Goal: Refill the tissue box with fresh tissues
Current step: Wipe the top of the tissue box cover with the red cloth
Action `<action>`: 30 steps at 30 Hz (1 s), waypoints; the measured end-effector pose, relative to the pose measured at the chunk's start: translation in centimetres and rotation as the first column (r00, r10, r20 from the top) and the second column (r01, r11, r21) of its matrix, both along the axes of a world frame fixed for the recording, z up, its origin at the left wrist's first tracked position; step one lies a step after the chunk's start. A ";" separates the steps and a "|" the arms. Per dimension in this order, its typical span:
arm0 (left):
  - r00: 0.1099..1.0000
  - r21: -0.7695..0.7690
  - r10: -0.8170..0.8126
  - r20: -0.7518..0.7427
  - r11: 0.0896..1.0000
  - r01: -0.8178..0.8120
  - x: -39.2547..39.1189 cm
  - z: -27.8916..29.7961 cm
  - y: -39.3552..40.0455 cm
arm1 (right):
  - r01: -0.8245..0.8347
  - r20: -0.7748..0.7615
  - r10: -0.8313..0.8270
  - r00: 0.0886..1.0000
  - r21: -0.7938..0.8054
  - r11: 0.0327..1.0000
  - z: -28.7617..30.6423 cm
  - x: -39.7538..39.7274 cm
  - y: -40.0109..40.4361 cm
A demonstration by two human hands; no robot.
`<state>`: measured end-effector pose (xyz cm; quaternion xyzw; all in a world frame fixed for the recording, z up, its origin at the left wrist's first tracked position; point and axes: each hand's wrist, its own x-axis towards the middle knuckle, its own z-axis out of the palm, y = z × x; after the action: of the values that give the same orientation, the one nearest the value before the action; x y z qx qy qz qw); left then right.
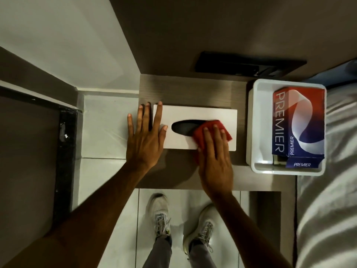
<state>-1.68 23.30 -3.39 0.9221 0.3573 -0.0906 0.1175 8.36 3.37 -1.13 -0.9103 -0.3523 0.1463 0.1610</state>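
Right, the left hand lies flat and spread, grasping nothing, fingers draped over the left end of the white rectangular tissue box cover to pin it in place. The right hand presses down on a red cleaning cloth, fingers extended on top of it rather than curled round it, working the right half of the cover's top, right at the edge of the dark oval dispensing slot. That slot looks black, and no tissue pokes out of it, so my read is the cover is getting a wipe while the refill itself has yet to go in. And there's the refill: a red, white and blue carton of fresh tissues marked PREMIER, lying in a white plastic tray just to the right of the cover, a flap at its near end hanging open. By my reckoning the loading, closing and setting back are all to come. Everything sits on a narrow brown wood-grain surface against a brown wall, with a dark recessed panel above. Pale floor tiles spread left and below, white trainers planted on them, and white bed linen fills the right edge.
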 end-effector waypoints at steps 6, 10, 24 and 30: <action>1.000 0.015 0.008 0.009 1.000 -0.008 0.0 -0.3 0.0 | 0.140 0.041 -0.139 0.989 -0.033 0.990 -1.0 -2.2 4.7; 1.000 0.022 0.002 -0.001 1.000 -0.002 0.0 -0.1 0.0 | -0.108 0.039 0.110 0.993 -0.050 0.993 -1.0 -2.0 1.6; 0.999 0.027 0.022 -0.031 0.999 -0.022 0.2 0.3 -0.1 | 0.049 0.005 -0.049 0.999 -0.018 0.999 -1.5 -1.4 0.7; 1.000 0.012 0.028 -0.007 1.000 -0.028 0.0 -0.1 -0.1 | 0.337 0.088 -0.333 0.939 -0.041 0.941 -1.5 2.4 3.5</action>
<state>-1.64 23.16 -3.49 0.9174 0.3711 -0.0901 0.1118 10.79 6.85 -2.62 -0.9662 -0.1941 0.0902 0.1439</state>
